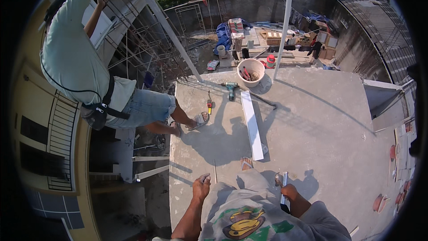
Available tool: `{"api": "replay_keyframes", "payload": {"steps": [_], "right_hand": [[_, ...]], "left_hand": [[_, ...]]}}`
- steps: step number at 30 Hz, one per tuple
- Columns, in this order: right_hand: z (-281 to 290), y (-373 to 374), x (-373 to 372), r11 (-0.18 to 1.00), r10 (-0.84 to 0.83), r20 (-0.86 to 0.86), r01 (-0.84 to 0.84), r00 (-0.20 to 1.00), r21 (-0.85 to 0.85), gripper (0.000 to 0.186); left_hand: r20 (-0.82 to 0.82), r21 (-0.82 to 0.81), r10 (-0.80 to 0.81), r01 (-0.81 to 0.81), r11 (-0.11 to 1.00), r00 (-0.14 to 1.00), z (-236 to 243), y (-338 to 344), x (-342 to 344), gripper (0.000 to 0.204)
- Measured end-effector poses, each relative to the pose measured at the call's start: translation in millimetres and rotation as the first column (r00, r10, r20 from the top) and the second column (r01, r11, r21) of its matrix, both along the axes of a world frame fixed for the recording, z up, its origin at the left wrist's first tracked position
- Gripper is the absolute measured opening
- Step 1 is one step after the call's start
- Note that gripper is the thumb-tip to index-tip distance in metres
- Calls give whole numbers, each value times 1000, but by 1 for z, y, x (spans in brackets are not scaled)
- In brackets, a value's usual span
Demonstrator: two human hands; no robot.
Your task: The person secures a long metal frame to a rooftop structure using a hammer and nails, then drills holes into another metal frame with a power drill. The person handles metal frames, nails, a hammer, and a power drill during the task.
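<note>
Bare concrete slab (pixel 321 120), sunlit, is spreading under the work, with a cluttered yard lying below its far edge. Right hand (pixel 290 192) is closing around a narrow pale strip (pixel 284 180), which is standing out from the fist beside the wearer's foot. Left hand (pixel 201 188) is curling its fingers, apart from the strip; whether it is gripping something small, cannot tell. Farther out, a long white board (pixel 252 125) is lying on the slab, pointing away from the wearer. Near its far end a teal drill (pixel 231 90) is resting; just beyond, a white bucket (pixel 251 72) is holding red-handled tools. Yellow-and-red tape measure (pixel 209 103) is lying left of the drill. Co-worker (pixel 76 58) is standing at the left, one arm reaching up.
</note>
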State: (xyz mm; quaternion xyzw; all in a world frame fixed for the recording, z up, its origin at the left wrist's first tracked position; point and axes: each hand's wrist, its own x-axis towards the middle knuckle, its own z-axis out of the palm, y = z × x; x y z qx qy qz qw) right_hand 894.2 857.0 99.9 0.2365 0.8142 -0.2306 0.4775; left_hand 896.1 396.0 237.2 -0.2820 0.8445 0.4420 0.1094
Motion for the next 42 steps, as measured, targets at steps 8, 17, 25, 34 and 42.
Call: {"api": "replay_keyframes", "payload": {"steps": [8,17,25,34,42], "right_hand": [[33,-108,-335,975,201,-234,-169,951,147,38],[-15,-270,-520,851,-501,-20,489,865,-191,29],[-56,-393,-616,845,-400,35,384,916,-372,28],[-208,-474,-727,962,21,-23,-26,1000,-271,37],[-432,-541,-766,984,69,-603,-155,795,-92,33]], "left_hand": [[152,-4,-35,36,999,988,-41,-46,-141,33],[91,138,119,-131,982,989,-128,-157,-423,27],[-45,201,186,-173,964,982,-185,-285,-594,34],[63,115,372,-376,919,926,-322,-303,-646,35],[-199,-20,364,-375,927,910,-560,-366,-707,23]]}}
